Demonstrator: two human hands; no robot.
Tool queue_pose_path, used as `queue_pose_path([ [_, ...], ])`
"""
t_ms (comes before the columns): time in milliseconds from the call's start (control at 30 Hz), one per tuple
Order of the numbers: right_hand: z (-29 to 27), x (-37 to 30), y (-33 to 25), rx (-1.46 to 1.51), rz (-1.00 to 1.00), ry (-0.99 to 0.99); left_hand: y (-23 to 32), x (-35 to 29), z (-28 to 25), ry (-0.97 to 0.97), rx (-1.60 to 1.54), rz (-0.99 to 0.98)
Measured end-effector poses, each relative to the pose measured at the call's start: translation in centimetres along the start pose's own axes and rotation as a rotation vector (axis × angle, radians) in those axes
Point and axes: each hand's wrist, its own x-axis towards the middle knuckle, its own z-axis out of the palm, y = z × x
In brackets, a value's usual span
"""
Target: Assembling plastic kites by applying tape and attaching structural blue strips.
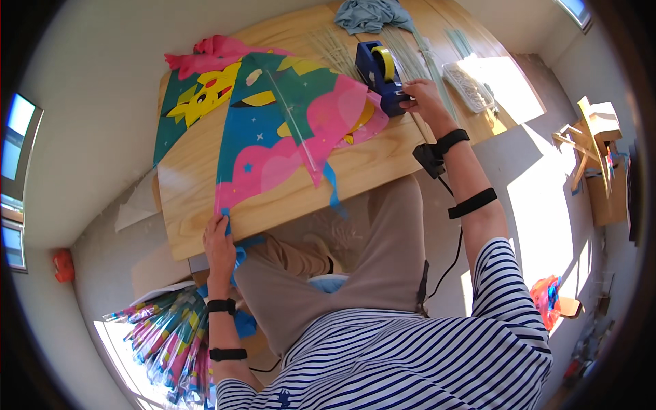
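A thin plastic kite sheet in pink, blue and teal, with yellow cartoon figures, lies spread over the wooden table. At the near left table edge, my left hand is closed on its pink corner, where a blue ribbon shows by the fingers. My right hand reaches to a dark blue tape dispenser with a yellow roll of tape. Its thumb and fingers pinch at the dispenser's near end, apparently on the tape's end, which is hardly visible. Another blue ribbon hangs over the table's front edge.
Thin clear rods lie at the far right of the table, beside a clear tub of small white pieces. A grey cloth sits at the back. Bundled kites are at the lower left. A cable hangs by my right leg.
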Motion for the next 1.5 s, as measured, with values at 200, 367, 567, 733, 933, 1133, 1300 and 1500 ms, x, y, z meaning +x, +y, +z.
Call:
queue_pose_path([
  [200,-0.1,-1.1,0.7,0.135,-0.048,0.011,-0.3,-0.2,0.0,-0.010,0.003,-0.028],
  [367,-0.9,-0.7,2.4,0.134,-0.088,-0.046,-0.1,-0.2,-0.1,-0.031,0.003,-0.060],
  [567,-0.5,-0.7,3.8,0.176,-0.033,-0.039,-0.2,0.0,-0.1,-0.035,0.005,-0.046],
  [733,-0.5,-2.1,6.2,0.684,0.076,-0.152,-0.4,-0.1,-0.2,-0.038,0.005,-0.053],
  [933,0.3,-3.5,7.6,0.995,0.284,-0.038,-0.1,-0.1,-0.2,-0.055,0.001,-0.075],
  [1133,2.0,-3.3,5.7,0.952,0.223,0.041,-0.4,-0.2,0.0,-0.046,0.015,-0.076],
  [1300,2.5,-1.7,6.2,0.898,0.234,0.189,-0.1,-0.1,0.0,-0.053,0.028,-0.068],
  [1500,3.9,-1.0,4.7,0.440,0.154,0.481,0.2,0.0,-0.4,-0.078,0.045,-0.098],
])
